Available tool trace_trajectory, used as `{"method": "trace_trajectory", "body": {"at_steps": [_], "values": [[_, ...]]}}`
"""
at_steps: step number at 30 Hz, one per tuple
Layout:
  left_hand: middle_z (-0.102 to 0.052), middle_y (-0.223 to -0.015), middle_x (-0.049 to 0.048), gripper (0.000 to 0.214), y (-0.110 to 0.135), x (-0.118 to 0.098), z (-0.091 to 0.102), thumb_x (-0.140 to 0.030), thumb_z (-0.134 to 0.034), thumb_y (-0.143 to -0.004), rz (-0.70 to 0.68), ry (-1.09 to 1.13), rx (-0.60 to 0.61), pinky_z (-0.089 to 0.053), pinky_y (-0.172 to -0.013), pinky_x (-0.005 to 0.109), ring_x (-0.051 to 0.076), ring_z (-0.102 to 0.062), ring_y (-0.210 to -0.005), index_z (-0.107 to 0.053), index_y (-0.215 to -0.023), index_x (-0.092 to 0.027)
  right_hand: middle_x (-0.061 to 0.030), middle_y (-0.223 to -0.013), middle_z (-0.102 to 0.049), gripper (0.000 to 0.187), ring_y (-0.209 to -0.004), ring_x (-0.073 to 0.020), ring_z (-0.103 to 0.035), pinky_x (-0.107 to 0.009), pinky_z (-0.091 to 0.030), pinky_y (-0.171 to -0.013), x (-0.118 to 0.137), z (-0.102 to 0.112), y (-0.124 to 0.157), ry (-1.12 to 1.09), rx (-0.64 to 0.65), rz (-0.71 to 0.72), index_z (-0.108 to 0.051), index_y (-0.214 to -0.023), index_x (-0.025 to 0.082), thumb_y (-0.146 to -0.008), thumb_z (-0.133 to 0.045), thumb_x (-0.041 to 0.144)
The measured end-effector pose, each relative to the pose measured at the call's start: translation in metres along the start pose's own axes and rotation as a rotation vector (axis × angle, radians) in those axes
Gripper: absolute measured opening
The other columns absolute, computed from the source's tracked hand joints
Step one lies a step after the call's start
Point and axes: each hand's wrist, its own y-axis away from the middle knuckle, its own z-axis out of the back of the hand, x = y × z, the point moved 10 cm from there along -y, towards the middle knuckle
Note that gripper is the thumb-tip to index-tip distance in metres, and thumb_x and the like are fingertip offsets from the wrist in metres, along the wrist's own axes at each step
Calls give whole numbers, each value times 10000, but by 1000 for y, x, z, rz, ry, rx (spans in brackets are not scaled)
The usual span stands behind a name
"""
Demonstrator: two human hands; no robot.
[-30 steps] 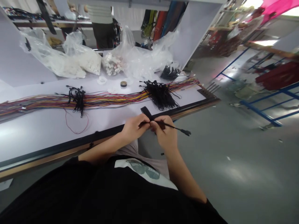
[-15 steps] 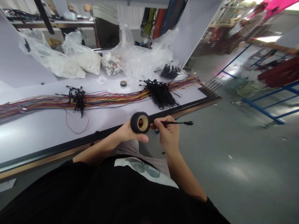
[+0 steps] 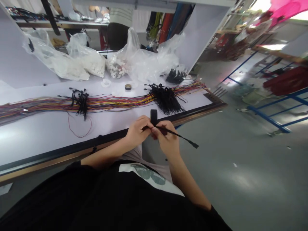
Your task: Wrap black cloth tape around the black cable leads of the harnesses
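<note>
In the head view, my left hand (image 3: 139, 132) and my right hand (image 3: 169, 137) meet just off the table's front edge, fingertips pinched together. A roll of black tape (image 3: 154, 117) stands edge-on right beyond the fingertips, at my left hand's fingers. My right hand is closed on a thin black cable (image 3: 184, 138). Its connector end (image 3: 195, 146) points out to the right and slightly down. The cable's other end is hidden among the fingers, where my left thumb and forefinger press; the exact contact there is too small to see.
A long bundle of coloured wires (image 3: 113, 102) lies along the white table (image 3: 48, 134), with black connector leads (image 3: 167, 99) on it. Another tape roll (image 3: 128, 87) and plastic bags of white parts (image 3: 95, 65) sit behind. A person (image 3: 119, 25) stands beyond the partition.
The tape roll has turned from face-on to edge-on and shifted slightly right and up. My hands have come together, and the cable's connector end has dipped.
</note>
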Motion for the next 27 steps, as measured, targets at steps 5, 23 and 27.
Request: {"method": "trace_trajectory", "body": {"at_steps": [5,23,27], "values": [[-542,-678,-15,269,2,26,-5,-319,-658,-680,313,300,93,-410,-530,230,96,-515,-572,-524,-858,-167,22,-659,-610,120,-632,-136,-572,-276,-462,-615,14,3,2,34,-53,171,-553,-683,232,-790,-577,280],[-419,-1040,78,772,27,6,-16,-692,-714,-445,-75,180,512,-453,-724,318,186,-470,-874,-529,-993,-182,8,-666,-636,135,-654,-155,-601,-307,-459,-644,-20,3,1,-126,15,-143,-589,-634,202,-711,-655,291],[-470,-876,30,426,11,17,-8,-565,-561,-753,49,116,324,-416,-594,243,100,-462,-673,-511,-896,-167,13,-717,-643,111,-709,-153,-598,-315,-447,-694,5,6,-5,-141,81,60,-609,-611,215,-708,-658,241]]}}
